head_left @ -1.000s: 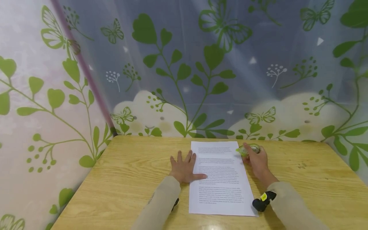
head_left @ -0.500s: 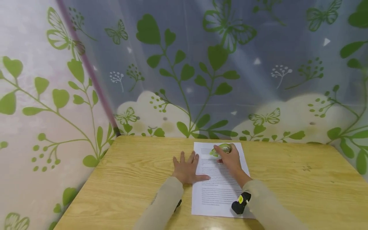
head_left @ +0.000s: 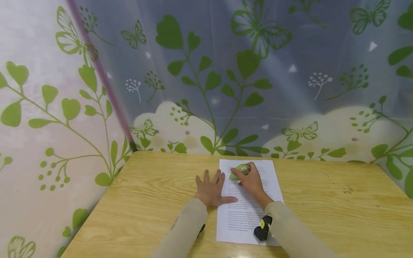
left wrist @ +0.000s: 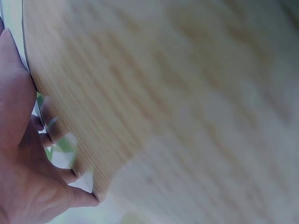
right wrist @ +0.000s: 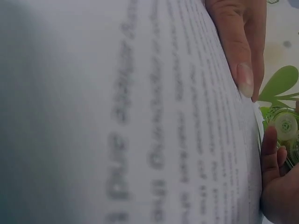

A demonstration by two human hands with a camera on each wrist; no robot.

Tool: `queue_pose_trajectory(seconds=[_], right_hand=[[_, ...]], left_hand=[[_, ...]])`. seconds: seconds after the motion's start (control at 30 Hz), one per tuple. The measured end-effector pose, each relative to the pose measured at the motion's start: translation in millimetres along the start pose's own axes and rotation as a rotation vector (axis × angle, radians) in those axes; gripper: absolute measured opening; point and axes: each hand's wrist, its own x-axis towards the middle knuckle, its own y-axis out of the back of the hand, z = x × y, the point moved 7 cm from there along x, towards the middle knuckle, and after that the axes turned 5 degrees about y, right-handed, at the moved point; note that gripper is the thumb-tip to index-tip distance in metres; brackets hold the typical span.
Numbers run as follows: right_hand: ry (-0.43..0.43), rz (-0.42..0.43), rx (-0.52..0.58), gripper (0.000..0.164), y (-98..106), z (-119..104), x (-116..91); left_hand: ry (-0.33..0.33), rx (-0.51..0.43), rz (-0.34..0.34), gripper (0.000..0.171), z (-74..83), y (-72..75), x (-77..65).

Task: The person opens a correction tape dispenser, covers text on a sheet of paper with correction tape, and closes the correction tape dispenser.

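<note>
A sheet of printed paper (head_left: 248, 218) lies on the wooden table. My left hand (head_left: 209, 190) rests flat with spread fingers, partly on the sheet's left edge and partly on the wood; the left wrist view shows this hand (left wrist: 32, 172) at its left side. In my right hand (head_left: 253, 181) is a green, see-through correction tape (head_left: 240, 171), pinched between thumb and fingers over the upper left text lines. From the right wrist, a round reel shows inside the correction tape (right wrist: 285, 125). Whether its tip touches the paper cannot be made out.
The wooden table (head_left: 155, 200) extends on both sides of the sheet. Behind it hangs a cloth (head_left: 193, 71) printed with leaves and butterflies, and a pale one (head_left: 32, 136) hangs at the left. A black wrist device (head_left: 262, 228) sits over the sheet's lower part.
My right hand has carried the correction tape left, from beyond the sheet's right edge to its upper left text. The left hand stays in place on the sheet; the view has shifted slightly.
</note>
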Motion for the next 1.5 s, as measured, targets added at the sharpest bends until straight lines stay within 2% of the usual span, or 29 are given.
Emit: queue_pose_trajectory(seconds=[0.53, 0.83, 1.0, 1.5], right_hand=[[0.012, -0.010, -0.046, 0.053, -10.2, -0.4, -1.4], [0.066, -0.004, -0.174, 0.047, -11.6, -5.1, -0.9], [0.094, 0.000, -0.207, 0.044, -9.1, -9.0, -1.6], [0.088, -0.026, -0.222, 0.044, 6.3, -6.5, -0.3]], left_hand=[[0.010, 0.018, -0.020, 0.105, -0.6, 0.5, -1.8], [0.007, 0.009, -0.006, 0.105, -1.4, 3.3, -4.6], [0.009, 0.007, -0.011, 0.105, -0.9, 3.6, -4.8], [0.020, 0.025, -0.043, 0.105, 0.1, 3.6, -2.8]])
